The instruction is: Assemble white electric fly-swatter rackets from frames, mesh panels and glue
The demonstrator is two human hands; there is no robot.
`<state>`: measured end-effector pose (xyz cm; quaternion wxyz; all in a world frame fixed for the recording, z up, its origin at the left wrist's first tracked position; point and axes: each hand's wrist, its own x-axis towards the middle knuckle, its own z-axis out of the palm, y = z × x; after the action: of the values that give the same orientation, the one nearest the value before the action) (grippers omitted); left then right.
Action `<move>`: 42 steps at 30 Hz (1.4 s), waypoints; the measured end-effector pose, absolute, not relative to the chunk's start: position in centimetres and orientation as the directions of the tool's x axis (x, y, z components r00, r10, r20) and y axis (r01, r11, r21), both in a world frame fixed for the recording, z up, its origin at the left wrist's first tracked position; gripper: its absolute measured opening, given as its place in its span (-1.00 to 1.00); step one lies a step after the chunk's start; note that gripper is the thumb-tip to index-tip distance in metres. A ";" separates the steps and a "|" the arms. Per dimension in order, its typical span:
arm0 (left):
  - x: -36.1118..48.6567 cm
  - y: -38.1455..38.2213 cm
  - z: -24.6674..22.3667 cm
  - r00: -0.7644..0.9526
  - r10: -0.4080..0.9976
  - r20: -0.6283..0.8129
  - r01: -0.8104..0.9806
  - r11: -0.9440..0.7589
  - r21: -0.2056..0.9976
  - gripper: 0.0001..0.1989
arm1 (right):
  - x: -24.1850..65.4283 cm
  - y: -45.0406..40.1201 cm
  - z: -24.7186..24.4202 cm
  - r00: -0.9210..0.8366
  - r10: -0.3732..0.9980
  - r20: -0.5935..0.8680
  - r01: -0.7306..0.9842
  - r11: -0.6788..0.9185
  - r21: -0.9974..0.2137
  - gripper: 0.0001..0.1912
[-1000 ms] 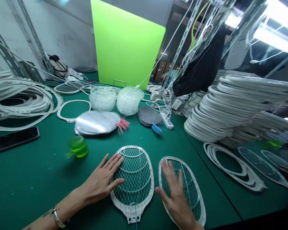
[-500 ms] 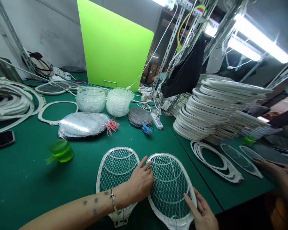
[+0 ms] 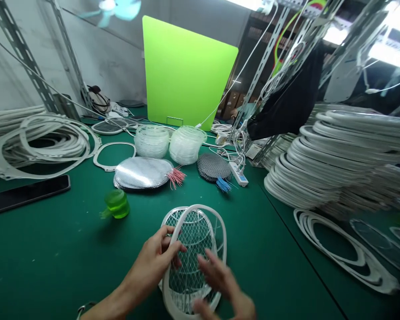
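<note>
My left hand [image 3: 155, 258] pinches the left rim of a white oval racket frame [image 3: 225, 242], the head of a mosquito-swatter type racket. This frame is raised and tilted above a second white racket head with diamond-pattern mesh [image 3: 195, 229], which lies on the green table. Because the two overlap, I cannot tell which mesh belongs to which. My right hand [image 3: 225, 284] is smeared by motion at the lower right of the raised frame. Its fingers look spread apart, with nothing visible in them.
Left lie a phone [image 3: 30, 193], a green tape dispenser-like object [image 3: 116, 204] and white frames [image 3: 43, 173]. Ahead are silvery mesh sheets [image 3: 143, 172] with red wires, dark mesh [image 3: 214, 167] with blue wires, clear ring stacks [image 3: 186, 144] and a power strip [image 3: 238, 174]. Stacked frames [image 3: 333, 160] stand right.
One of the two side-by-side racket heads is now lifted over the other. My left hand has moved onto its left rim; my right hand has come off the rim. The view has turned left.
</note>
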<state>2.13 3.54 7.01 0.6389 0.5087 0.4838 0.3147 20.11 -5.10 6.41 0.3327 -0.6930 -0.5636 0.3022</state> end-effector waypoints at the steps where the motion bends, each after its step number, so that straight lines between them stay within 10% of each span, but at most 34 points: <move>1: 1.8 3.8 6.7 0.326 0.890 -0.319 0.045 0.322 0.946 -0.57 | 21.3 -4.5 6.1 0.260 0.963 -0.074 0.550 -0.211 -0.808 -0.40; 10: -0.2 5.2 5.5 0.242 0.900 -0.362 -0.023 0.379 0.925 -0.50 | 25.1 -0.8 2.8 0.307 0.879 -0.365 0.073 -0.405 -0.912 -0.23; 42: -0.9 3.7 0.8 -0.062 0.984 -0.167 0.421 0.178 0.889 -0.59 | 24.9 -1.4 1.5 0.324 0.937 -0.132 0.512 -0.291 -0.808 -0.50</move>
<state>-0.87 3.72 0.85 0.4153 0.5445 0.6452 0.3386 24.87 -1.37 1.54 0.3384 -0.7399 -0.4897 0.3135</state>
